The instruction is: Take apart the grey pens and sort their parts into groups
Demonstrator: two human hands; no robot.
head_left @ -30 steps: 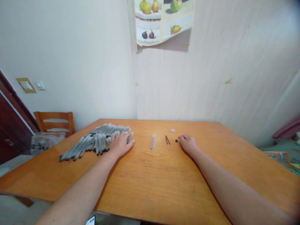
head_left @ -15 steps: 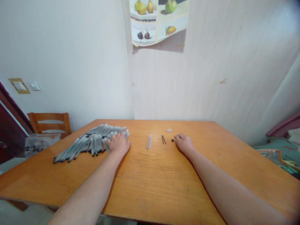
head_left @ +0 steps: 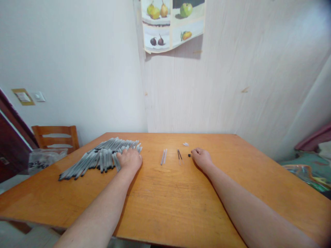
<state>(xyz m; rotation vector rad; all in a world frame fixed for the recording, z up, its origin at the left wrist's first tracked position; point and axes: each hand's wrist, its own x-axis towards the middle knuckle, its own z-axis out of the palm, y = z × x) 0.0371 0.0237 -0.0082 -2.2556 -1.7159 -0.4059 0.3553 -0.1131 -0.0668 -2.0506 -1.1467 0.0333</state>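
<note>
My left hand is over the right end of the piled pens on the bench; can't tell its grip. My right hand, loosely curled beside black pieces, can't tell whether closed.

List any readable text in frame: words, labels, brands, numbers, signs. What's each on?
No readable text.
Pens: too small to tell if printed.
Bag: dark marks, too blurred to tell if they are print.
Wall plate: nothing legible.
Poster: painted fruit, no lettering visible.
</note>
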